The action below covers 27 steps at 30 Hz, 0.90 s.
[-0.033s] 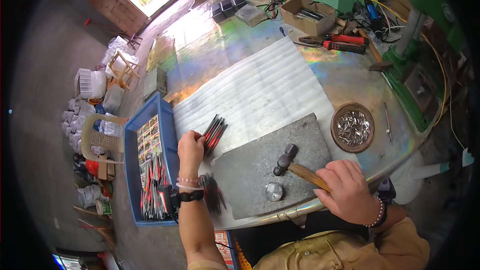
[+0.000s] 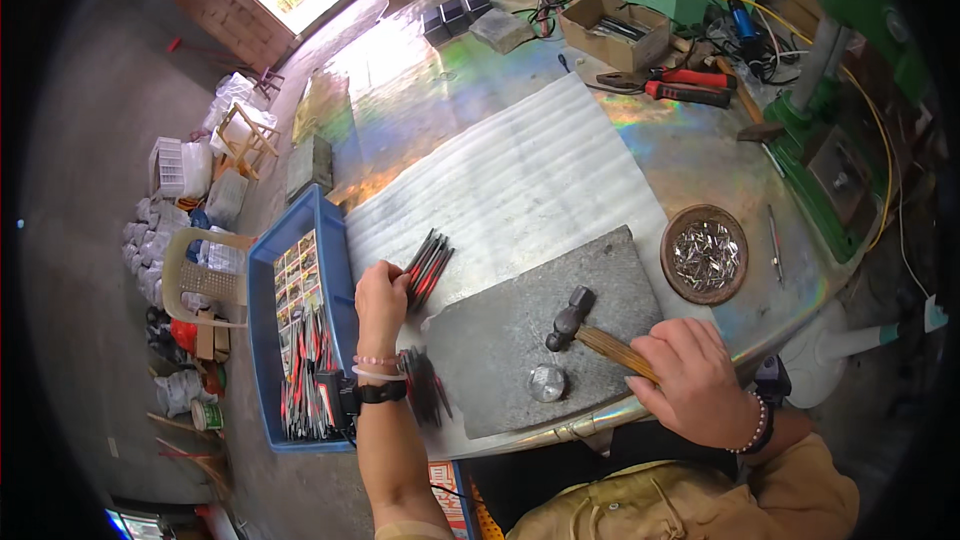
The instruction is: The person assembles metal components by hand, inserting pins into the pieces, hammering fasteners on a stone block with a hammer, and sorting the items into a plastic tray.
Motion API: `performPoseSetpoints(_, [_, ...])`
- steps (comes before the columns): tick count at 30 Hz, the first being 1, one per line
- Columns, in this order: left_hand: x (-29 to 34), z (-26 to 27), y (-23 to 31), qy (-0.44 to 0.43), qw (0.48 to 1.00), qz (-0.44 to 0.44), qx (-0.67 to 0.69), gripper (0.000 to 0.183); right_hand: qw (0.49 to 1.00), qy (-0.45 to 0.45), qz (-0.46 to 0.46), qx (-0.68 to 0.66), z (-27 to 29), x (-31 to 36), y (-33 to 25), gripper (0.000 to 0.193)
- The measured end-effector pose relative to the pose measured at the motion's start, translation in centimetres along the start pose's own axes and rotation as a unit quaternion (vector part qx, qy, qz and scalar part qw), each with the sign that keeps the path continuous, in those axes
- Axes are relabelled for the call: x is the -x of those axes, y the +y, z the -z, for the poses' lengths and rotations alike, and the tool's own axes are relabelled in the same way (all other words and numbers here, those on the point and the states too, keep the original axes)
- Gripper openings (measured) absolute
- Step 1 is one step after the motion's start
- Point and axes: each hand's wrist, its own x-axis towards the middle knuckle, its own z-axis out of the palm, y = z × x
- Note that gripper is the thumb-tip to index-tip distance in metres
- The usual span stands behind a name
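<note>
My right hand [image 2: 694, 377] is closed round the wooden handle of a ball-peen hammer [image 2: 571, 318]. The hammer's dark head is over a flat grey slab [image 2: 500, 335]. A small, round, shiny metal piece [image 2: 547, 382] sits on the slab, nearer me than the hammer head. My left hand [image 2: 380, 295] is closed at the near-left side of a bunch of slim red-and-black pen-like sticks [image 2: 431, 268]; its fingertips are partly hidden, so what they pinch is unclear. More dark and red sticks [image 2: 424, 387] lie beside my left wrist, at the slab's left edge.
At left, a blue crate [image 2: 257, 340] holds many similar sticks and a compartmented tray. A brown bowl [image 2: 704, 293] of small metal pieces stands right of the slab. White foam sheet [image 2: 510, 180] covers the middle. Pliers [image 2: 690, 93] and a green machine [image 2: 820, 130] are at far right.
</note>
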Motion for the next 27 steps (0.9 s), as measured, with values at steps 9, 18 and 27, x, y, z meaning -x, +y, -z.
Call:
performPoseSetpoints(9, [0.4, 0.0, 0.2, 0.068, 0.998, -0.013, -0.011, 0.011, 0.998, 0.024, 0.027, 0.051, -0.3, -0.5, -0.3, 0.032])
performPoseSetpoints(18, [7.3, 5.4, 6.3, 0.127, 0.936, -0.057, 0.322, 0.009, 0.987, 0.054, 0.049, 0.143, -1.1, -0.4, -0.7, 0.014])
performPoseSetpoints(27, [17.4, 8.0, 9.4, -0.051, 0.742, 0.097, 0.662, 0.01, 0.977, 0.043, 0.061, 0.201, -0.9, -1.3, -1.5, 0.013])
